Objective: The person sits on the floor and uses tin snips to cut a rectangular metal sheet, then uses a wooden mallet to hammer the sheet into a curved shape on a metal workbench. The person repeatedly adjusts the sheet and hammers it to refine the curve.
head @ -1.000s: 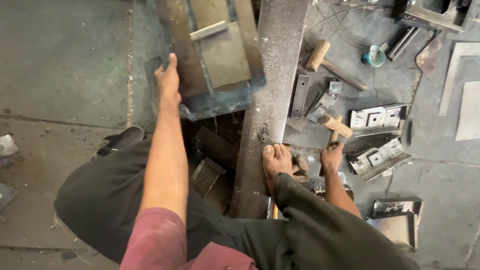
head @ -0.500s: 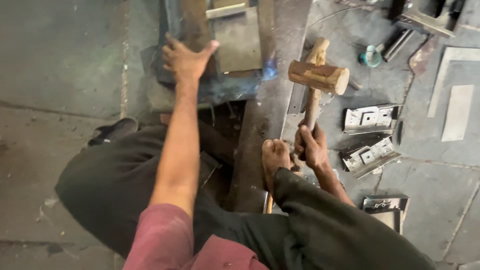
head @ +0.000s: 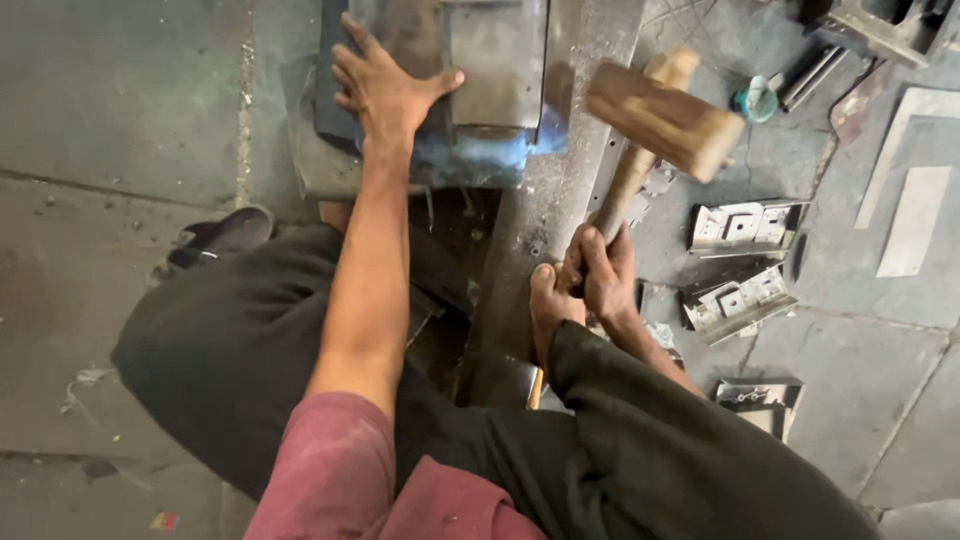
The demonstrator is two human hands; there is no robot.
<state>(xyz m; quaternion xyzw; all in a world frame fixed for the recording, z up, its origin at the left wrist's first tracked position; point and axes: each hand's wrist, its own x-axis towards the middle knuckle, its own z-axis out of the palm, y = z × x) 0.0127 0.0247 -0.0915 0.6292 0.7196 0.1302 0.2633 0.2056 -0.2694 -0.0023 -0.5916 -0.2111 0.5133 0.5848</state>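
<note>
My left hand lies flat, fingers spread, on a grey sheet-metal piece that rests across a long steel beam. My right hand grips the handle of a wooden mallet, whose head is raised and blurred just right of the sheet-metal piece. My bare foot rests on the beam beside the right hand.
Two folded metal brackets lie on the floor to the right, another nearer me. Flat metal plates lie at the far right. A dark sandal sits at left. A second wooden mallet lies behind the raised one.
The mallet went from resting low by the brackets to raised high and has swung closer to the sheet-metal piece. My left hand shifted right onto the middle of the piece.
</note>
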